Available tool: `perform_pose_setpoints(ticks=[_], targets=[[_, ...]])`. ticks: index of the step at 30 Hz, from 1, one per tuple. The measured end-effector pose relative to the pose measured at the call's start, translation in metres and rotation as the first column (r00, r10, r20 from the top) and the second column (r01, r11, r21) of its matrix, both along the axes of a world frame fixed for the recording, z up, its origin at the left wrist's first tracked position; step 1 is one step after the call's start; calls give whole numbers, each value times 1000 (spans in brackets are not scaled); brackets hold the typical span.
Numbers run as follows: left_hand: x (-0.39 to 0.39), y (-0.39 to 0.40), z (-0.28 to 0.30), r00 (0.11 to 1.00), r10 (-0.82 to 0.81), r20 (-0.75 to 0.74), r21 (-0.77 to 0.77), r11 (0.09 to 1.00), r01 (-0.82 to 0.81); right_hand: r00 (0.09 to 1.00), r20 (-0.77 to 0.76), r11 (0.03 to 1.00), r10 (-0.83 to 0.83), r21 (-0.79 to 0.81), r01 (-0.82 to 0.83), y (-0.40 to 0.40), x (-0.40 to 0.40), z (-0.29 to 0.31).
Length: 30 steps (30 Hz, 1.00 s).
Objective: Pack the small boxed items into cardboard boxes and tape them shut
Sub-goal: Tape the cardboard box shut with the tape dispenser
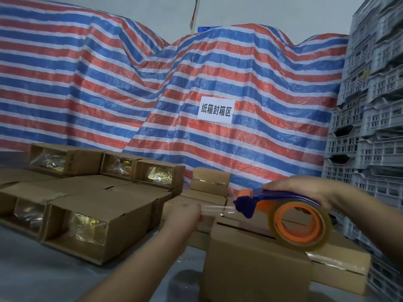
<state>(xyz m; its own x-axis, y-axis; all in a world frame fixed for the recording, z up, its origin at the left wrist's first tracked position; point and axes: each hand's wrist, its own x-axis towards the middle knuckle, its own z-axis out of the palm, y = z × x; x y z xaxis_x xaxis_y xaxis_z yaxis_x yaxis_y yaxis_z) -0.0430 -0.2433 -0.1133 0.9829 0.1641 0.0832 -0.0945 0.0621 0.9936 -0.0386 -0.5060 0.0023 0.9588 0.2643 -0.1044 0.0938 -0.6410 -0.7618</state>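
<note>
Hands over cardboard box (257, 264), right (305, 190) gripping tape dispenser (283, 212), left (185, 216) pinching tape end (218, 209)

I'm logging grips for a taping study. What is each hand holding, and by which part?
The right hand grips the tape dispenser by its blue handle. The left hand pinches the free end of the clear tape in its fingers.

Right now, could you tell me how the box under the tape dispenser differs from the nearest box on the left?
The box under the tape dispenser has its flaps folded shut, with nothing inside showing; the nearest left box lies on its side, its open end showing shiny gold packets. The tape dispenser hovers over the first only. Both are plain brown cardboard.
</note>
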Motion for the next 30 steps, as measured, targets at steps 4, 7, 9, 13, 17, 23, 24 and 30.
perform_pose_setpoints(ticks=[4, 7, 9, 13, 17, 23, 24, 30], targets=[[3, 6, -20, 996, -26, -91, 195, 980, 44, 998, 61, 974, 21, -224, -7, 26, -2, 3], [7, 2, -34, 990, -64, -125, 219, 971, 90, 997, 66, 972, -28, -231, 42, 28, -5, 5], [12, 1, -38, 992, -47, -118, 217, 973, 71, 998, 51, 979, -47, -195, 57, 29, -4, 4], [20, -3, -43, 991, -52, -121, 229, 970, 78, 998, 55, 982, -34, -183, 43, 27, -2, 2], [19, -13, -49, 982, -51, -184, 296, 949, 105, 998, 38, 988, -44, -144, 50, 28, -2, 1], [9, -18, -47, 954, -117, -275, 255, 948, 189, 997, 18, 992, -81, -98, 83, 30, -4, 0], [7, -17, -46, 947, -140, -288, 231, 950, 210, 997, 25, 991, -77, -106, 79, 30, -5, 0], [4, -5, -45, 904, -183, -387, 208, 938, 279, 995, 75, 985, -65, -157, 76, 28, -5, 1]])
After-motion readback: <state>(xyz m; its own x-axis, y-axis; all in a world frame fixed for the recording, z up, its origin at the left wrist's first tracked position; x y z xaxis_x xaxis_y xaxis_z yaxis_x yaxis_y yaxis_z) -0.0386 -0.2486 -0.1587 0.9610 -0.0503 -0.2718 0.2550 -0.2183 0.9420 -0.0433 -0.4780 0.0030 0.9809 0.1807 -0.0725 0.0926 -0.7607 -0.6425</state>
